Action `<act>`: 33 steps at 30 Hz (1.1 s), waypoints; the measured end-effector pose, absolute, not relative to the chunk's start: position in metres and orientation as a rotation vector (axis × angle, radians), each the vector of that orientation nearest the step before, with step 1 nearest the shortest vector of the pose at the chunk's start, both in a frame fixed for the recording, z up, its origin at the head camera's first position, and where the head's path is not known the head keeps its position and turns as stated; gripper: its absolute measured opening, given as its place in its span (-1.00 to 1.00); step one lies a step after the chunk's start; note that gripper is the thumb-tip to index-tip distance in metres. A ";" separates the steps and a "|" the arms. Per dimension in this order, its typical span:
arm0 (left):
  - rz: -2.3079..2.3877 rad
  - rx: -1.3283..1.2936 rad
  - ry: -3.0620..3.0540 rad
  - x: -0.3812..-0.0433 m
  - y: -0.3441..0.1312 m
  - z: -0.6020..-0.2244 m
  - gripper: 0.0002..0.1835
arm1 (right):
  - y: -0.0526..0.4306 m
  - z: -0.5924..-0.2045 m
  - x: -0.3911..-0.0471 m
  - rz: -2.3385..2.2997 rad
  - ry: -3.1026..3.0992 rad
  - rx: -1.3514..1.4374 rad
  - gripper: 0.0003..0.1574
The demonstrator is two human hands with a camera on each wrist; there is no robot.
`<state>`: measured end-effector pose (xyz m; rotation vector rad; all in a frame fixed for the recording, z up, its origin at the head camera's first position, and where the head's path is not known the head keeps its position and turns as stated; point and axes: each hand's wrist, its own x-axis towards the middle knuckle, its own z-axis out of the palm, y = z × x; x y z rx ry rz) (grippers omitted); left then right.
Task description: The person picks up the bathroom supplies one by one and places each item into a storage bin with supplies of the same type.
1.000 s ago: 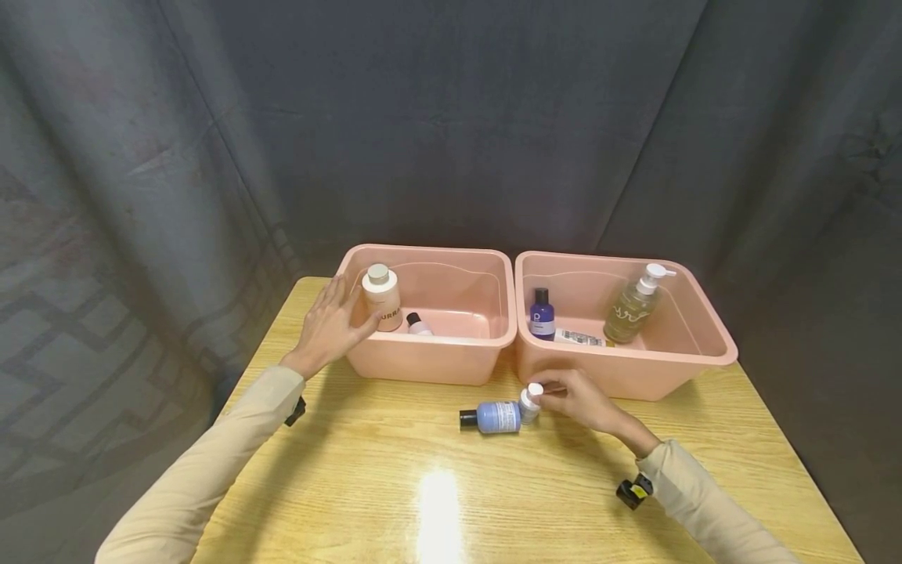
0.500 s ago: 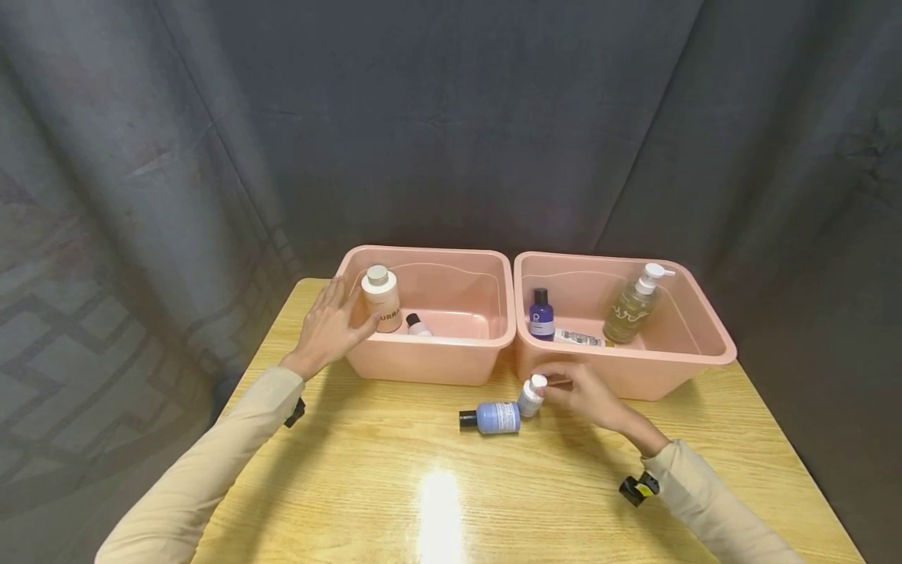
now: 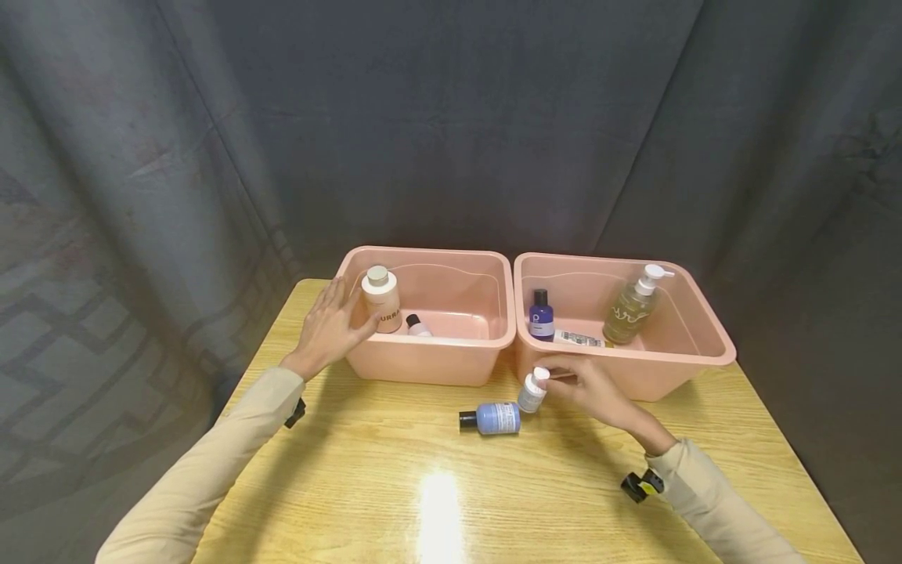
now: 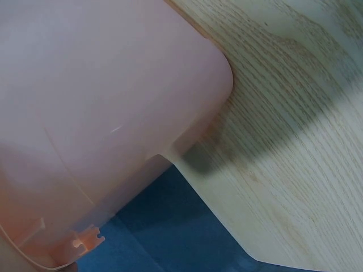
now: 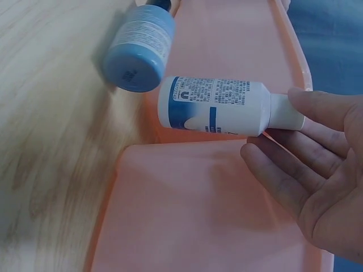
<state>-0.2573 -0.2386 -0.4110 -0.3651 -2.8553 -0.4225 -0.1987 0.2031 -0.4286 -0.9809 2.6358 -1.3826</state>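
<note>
A small white bottle (image 5: 218, 106) with blue print is pinched at its white cap by my right hand (image 3: 588, 392), thumb on one side and fingers on the other. It tilts in front of the right pink bin (image 3: 627, 372). Just left of it a blue bottle (image 3: 497, 418) with a black cap lies on its side. My left hand (image 3: 327, 329) rests with straight fingers on the left rim of the left pink bin (image 3: 423, 362). Inside that bin, near the fingers, a white bottle (image 3: 381, 301) with a beige cap stands upright.
A small black-capped bottle (image 3: 418, 325) lies in the left bin. In the right bin are a dark blue bottle (image 3: 541, 315), a white tube (image 3: 579, 338) and a pump bottle (image 3: 629, 309). Both bins stand side by side on the wooden table (image 3: 366, 470), before a grey curtain (image 3: 437, 125).
My right hand has lifted the small white bottle slightly up toward the right bin, tilting it and parting it from the blue bottle. The left hand has stayed in place.
</note>
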 end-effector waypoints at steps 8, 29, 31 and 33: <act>-0.420 -0.369 -2.848 -0.257 -0.238 -0.411 -0.10 | 0.202 -0.421 -0.198 -1.371 2.651 -0.952 -0.66; -0.433 -0.368 -2.836 -0.257 -0.239 -0.412 -0.12 | 0.195 -0.403 -0.198 -1.401 2.670 -0.983 -0.67; -0.434 -0.372 -2.831 -0.257 -0.239 -0.413 -0.13 | 0.195 -0.401 -0.198 -1.401 2.673 -0.986 -0.66; -0.436 -0.373 -2.826 -0.258 -0.239 -0.413 -0.14 | 0.194 -0.399 -0.199 -1.406 2.671 -0.988 -0.65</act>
